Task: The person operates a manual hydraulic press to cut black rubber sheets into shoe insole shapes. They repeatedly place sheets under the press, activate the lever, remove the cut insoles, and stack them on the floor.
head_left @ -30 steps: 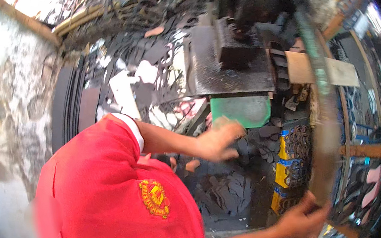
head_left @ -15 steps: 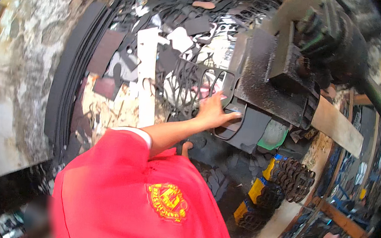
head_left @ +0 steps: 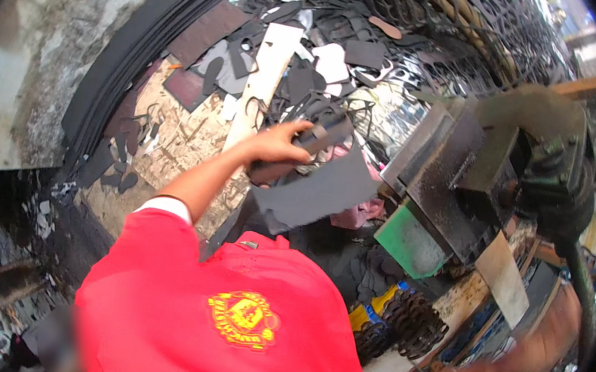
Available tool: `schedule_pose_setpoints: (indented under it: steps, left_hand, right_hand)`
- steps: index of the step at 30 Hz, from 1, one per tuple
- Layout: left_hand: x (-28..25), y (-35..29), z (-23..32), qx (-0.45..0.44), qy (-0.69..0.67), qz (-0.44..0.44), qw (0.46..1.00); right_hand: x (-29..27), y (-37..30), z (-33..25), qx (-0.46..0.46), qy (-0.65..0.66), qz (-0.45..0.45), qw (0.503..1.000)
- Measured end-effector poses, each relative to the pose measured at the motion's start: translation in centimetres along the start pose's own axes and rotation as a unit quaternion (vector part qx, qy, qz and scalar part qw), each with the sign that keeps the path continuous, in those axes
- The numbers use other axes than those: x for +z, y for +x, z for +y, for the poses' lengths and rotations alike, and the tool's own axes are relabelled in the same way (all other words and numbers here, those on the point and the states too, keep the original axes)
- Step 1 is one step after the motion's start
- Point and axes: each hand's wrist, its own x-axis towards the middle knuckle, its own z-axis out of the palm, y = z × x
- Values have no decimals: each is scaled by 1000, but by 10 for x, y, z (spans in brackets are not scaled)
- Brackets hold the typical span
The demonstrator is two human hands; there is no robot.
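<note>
My left hand is closed round a dark cutting die, thumb on one side and fingers on the other. Just beyond the thumb a black foam sheet slants over the work area; whether the hand also touches it I cannot tell. To the right, the heavy dark press has a green-edged pad sticking out below its block. My right hand is raised at the far right beside the press's metal lever. It is smeared by motion, so its fingers do not show.
Stacked black sheets lean along the wall at left. Sole-shaped offcuts and a white strip litter the wooden board. Bundled dark dies or rings sit below the press, and a tan board juts out at its right.
My left hand has moved left, away from the press, with the cutting die. The black sheet has left the press too. My right hand has come up at right, and the view has turned.
</note>
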Motion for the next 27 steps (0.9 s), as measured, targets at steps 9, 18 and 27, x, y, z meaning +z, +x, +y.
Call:
schedule_pose_setpoints:
  steps: [9, 18, 27]
  left_hand:
    - [-179, -264, 105, -3, -220, 40, 975]
    - [-120, -491, 89, -2, -380, 520, 765]
    - [-142, -583, 56, 41, -392, 688, 610]
  right_hand:
    - [480, -104, -278, -232, 306, -455, 804]
    - [496, -232, -512, -533, 220, -645, 502]
    - [473, -398, -501, -417, 438, -772, 195]
